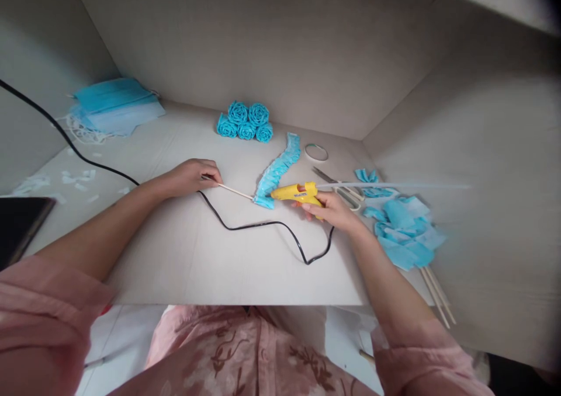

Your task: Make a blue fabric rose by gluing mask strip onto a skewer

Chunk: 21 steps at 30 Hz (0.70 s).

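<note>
Soft light leaves the flat grey-beige back wall dim, the pale smooth bench brighter; the outer edges stretch and blur.

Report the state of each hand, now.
Left hand: closed, holding a thin stick.
Right hand: closed around the handle of the yellow glue gun.

My pale bench carries blue masks, white scraps, five blue rosettes stacked in two rows, a pleated blue strip, a white ring, scissors, and blue pieces beside wooden sticks. Before me a black cord bends across it.
</note>
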Available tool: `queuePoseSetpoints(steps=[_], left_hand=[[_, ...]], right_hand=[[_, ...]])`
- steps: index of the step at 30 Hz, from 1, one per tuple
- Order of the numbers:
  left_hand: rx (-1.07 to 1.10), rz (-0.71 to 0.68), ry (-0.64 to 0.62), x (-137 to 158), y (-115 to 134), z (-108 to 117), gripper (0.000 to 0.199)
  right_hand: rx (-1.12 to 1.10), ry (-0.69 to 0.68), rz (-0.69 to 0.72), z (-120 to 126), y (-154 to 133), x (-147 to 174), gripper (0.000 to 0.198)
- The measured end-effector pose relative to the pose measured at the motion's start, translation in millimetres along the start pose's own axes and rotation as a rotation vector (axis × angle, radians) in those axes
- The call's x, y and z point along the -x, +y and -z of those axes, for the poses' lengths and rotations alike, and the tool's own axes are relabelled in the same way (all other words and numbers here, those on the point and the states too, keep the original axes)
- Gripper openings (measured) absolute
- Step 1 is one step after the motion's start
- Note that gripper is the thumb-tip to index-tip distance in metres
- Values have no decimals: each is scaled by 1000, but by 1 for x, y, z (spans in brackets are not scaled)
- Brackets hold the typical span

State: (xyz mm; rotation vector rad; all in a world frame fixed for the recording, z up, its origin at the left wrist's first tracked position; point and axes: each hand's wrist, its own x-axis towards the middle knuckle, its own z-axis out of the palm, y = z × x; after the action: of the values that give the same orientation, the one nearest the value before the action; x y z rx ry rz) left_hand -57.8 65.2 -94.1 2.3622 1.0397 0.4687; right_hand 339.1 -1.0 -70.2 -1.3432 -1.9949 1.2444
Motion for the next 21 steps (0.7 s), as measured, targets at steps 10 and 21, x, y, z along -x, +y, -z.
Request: queuePoseSetpoints(steps=[10,21], left_hand=[[4,-20,1,0,2,0,33],[-33,-23,-6,-1,-3,0,31]], right_hand=[[-6,0,19,9,4,4,47],[-15,-6,-18,0,0,0,51]])
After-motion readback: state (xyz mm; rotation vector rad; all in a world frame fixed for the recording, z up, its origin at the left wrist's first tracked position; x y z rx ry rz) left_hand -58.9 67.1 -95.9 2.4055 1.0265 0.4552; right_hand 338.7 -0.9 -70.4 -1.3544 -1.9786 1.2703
